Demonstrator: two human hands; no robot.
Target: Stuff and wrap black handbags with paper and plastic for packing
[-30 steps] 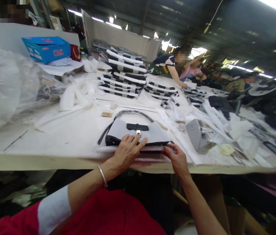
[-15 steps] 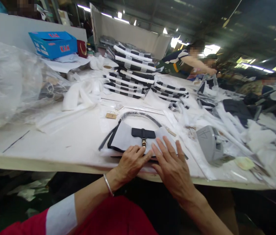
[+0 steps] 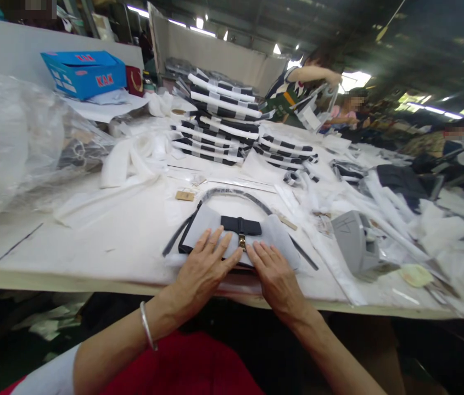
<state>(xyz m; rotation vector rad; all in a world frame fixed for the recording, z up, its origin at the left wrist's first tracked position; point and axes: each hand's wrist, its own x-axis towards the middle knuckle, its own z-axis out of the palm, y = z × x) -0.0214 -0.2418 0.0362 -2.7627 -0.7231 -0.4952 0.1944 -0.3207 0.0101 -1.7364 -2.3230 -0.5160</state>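
Observation:
A black handbag (image 3: 240, 225) lies at the table's front edge, its front covered by a pale protective sheet (image 3: 281, 233). Its dark flap tab and gold clasp (image 3: 242, 242) show in the middle, and the wrapped strap (image 3: 235, 192) arches behind it. Flat on the sheet left of the clasp rests my left hand (image 3: 202, 266), fingers outstretched. My right hand (image 3: 275, 274) lies on the sheet just right of the clasp, fingers extended and close together. Neither hand grips anything. Both cover part of the bag's lower front.
Stacked wrapped handbags (image 3: 223, 115) stand at the back. A grey tape dispenser (image 3: 353, 241) sits right of the bag, near white wrapping sheets. On the left are clear plastic bags (image 3: 13, 137) and a blue box (image 3: 87, 77). A co-worker (image 3: 297, 82) stands across the table.
My left hand has gone from curled fingers to lying flat, further left on the bag. My right hand has shifted slightly left and its fingers drew together. A co-worker lifts something across the table.

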